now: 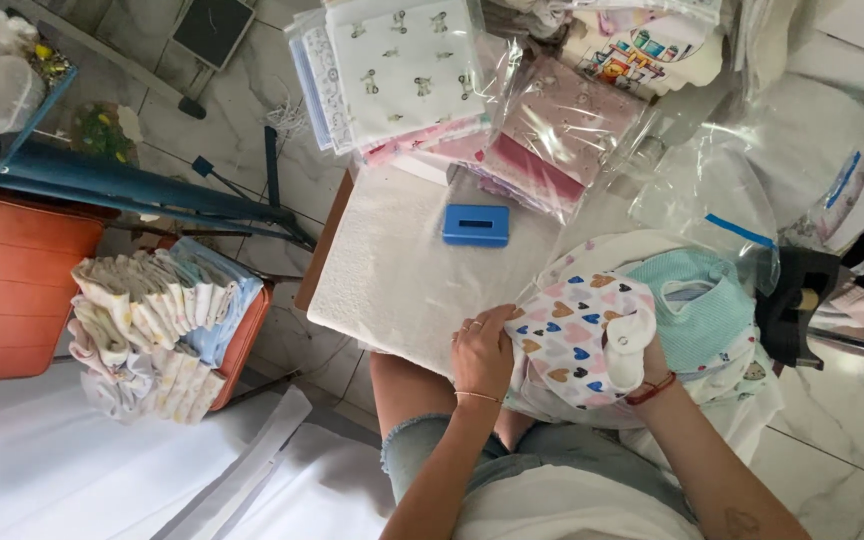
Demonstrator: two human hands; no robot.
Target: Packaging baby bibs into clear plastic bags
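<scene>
Two hands work at the near edge of a table covered with a white textured cloth (392, 270), seen from the head camera looking straight down. The left hand (482, 352), rings on its fingers and a thin bracelet at the wrist, presses down on the left edge of a small cloth with coloured hearts (567, 335), fingers curled over the hem and gripping it. The right hand (642, 360) is mostly hidden under a white fold of the same cloth; only the wrist with a red band shows, so I cannot tell whether it is clenched or loose. The heart cloth lies at the table's near right corner, its long axis running roughly left to right, slightly tilted, with the white fold at its right end. Just beside it, to the right, sits a turquoise striped bib (697, 300) on a pile of white fabric. Farther back a blue box (475, 224) rests on the white cloth, and behind it lie clear bags of folded fabrics (552, 140). Left of the table, a stack of folded cloths (152, 320) sits on an orange stool (12, 290).
</scene>
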